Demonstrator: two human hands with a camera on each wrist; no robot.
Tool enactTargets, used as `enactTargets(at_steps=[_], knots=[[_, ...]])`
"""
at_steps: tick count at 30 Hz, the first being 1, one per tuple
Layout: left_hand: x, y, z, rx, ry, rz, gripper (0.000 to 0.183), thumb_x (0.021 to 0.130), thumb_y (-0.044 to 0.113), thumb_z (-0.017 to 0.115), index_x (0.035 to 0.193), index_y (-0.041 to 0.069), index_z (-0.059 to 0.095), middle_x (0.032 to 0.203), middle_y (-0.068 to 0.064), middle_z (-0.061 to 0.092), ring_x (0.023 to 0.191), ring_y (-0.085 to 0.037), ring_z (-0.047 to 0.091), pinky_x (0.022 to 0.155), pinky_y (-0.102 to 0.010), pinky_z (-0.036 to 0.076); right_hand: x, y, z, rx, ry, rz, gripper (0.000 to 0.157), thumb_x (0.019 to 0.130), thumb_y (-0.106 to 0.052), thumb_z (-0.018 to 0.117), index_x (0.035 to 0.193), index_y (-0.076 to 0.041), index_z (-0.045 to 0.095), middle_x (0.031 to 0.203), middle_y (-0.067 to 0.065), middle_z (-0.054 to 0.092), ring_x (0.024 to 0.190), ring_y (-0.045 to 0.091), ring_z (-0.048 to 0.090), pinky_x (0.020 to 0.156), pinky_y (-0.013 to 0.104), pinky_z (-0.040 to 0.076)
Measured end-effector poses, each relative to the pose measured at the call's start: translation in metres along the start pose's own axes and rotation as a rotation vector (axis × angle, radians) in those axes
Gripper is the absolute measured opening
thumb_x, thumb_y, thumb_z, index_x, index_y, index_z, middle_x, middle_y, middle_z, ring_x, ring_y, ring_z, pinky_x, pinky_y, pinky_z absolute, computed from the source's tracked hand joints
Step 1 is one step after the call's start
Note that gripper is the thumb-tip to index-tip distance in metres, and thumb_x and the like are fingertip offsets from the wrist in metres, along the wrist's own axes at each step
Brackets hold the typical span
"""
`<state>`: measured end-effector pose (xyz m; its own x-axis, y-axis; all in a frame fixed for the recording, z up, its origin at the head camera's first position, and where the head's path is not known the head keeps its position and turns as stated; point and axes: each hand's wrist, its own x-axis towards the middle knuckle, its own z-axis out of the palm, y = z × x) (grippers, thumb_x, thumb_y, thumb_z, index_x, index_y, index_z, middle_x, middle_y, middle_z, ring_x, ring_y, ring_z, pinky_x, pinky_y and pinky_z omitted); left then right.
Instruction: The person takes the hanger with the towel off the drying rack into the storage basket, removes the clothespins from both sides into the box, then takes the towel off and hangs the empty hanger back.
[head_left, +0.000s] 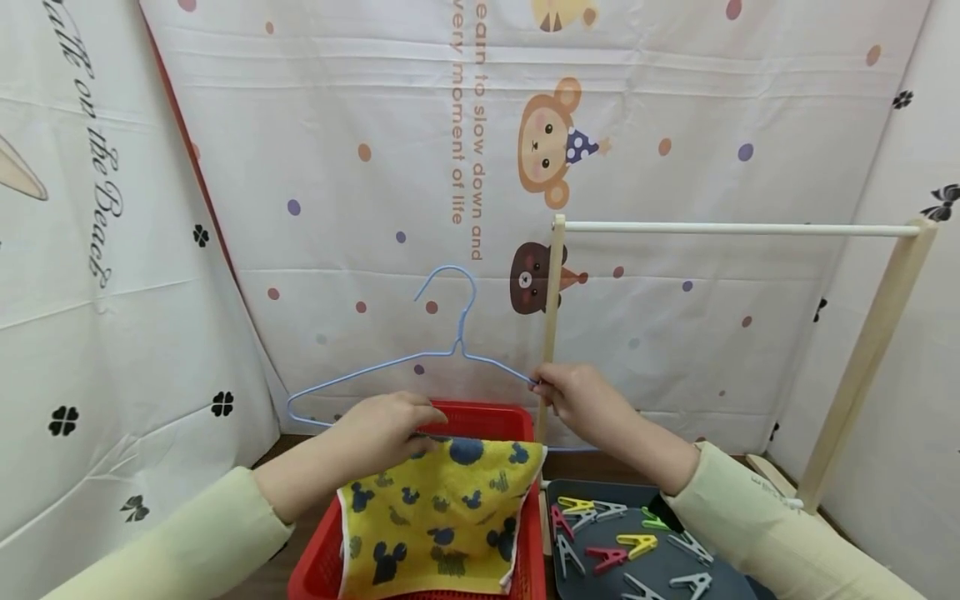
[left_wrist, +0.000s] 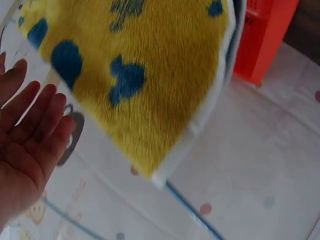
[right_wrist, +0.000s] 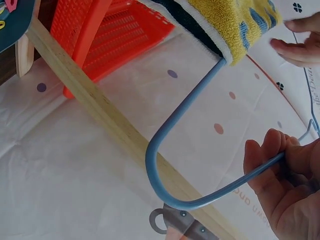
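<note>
A light blue clothes hanger (head_left: pixel 461 327) stands hook-up above a red basket. My right hand (head_left: pixel 581 404) pinches its right shoulder between thumb and fingers. Over the hanger's lower bar hangs a yellow towel (head_left: pixel 408 521) with dark blue mouse-head prints and a white edge. The right wrist view shows the bar running into the towel's fold (right_wrist: pixel 227 52). Beside the towel's upper edge is my left hand (head_left: pixel 375 429); the left wrist view shows its loosely extended fingers (left_wrist: pixel 42 117) apart from the cloth.
The red basket (head_left: pixel 480 417) is beneath and behind the towel. To the right stands a wooden rack with a white rail (head_left: pixel 735 227). A dark grey tray (head_left: pixel 731 583) holds several coloured clothespins (head_left: pixel 606 558). Printed white cloth (head_left: pixel 360 208) forms the backdrop.
</note>
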<state>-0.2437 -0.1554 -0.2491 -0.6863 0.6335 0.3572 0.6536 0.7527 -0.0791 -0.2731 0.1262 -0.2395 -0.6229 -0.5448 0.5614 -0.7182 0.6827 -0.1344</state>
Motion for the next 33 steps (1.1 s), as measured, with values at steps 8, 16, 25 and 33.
enactTargets(at_steps=[8,16,25,33], knots=[[0.012,0.002,0.018,0.034,-0.060,0.018,0.016,0.088,0.017,0.080,0.104,0.013,0.079,0.094,0.001,0.078,0.087,-0.013,0.072,0.083,-0.032,0.062,-0.001,0.000,0.001,0.028,-0.011,0.022,0.007,0.094,0.003,0.067,0.098,-0.002,0.069,0.079,0.008,0.070,0.065,0.005,0.052,0.059,0.015,0.048],[0.014,0.001,0.023,0.064,-0.016,0.087,0.003,0.087,0.013,0.080,0.085,0.015,0.079,0.078,0.005,0.075,0.073,-0.007,0.066,0.076,-0.025,0.060,-0.004,0.001,0.003,0.052,-0.040,0.052,0.008,0.095,0.002,0.066,0.097,-0.005,0.067,0.074,0.003,0.065,0.062,0.003,0.049,0.057,0.017,0.046],[0.014,-0.002,0.018,-0.008,-0.010,0.091,0.008,0.090,0.009,0.076,0.084,0.014,0.078,0.075,0.004,0.071,0.066,-0.004,0.056,0.068,-0.019,0.055,-0.008,0.004,0.011,0.124,-0.075,0.063,0.008,0.095,0.001,0.066,0.095,-0.006,0.066,0.071,-0.001,0.061,0.062,0.003,0.048,0.056,0.017,0.046],[0.014,-0.005,0.008,0.037,0.102,0.119,0.009,0.092,0.005,0.072,0.087,0.012,0.075,0.079,0.002,0.070,0.068,-0.005,0.056,0.066,-0.021,0.054,-0.011,0.006,0.016,0.155,-0.102,0.074,0.009,0.100,-0.001,0.060,0.094,-0.006,0.065,0.070,-0.001,0.059,0.061,0.002,0.047,0.056,0.019,0.045]])
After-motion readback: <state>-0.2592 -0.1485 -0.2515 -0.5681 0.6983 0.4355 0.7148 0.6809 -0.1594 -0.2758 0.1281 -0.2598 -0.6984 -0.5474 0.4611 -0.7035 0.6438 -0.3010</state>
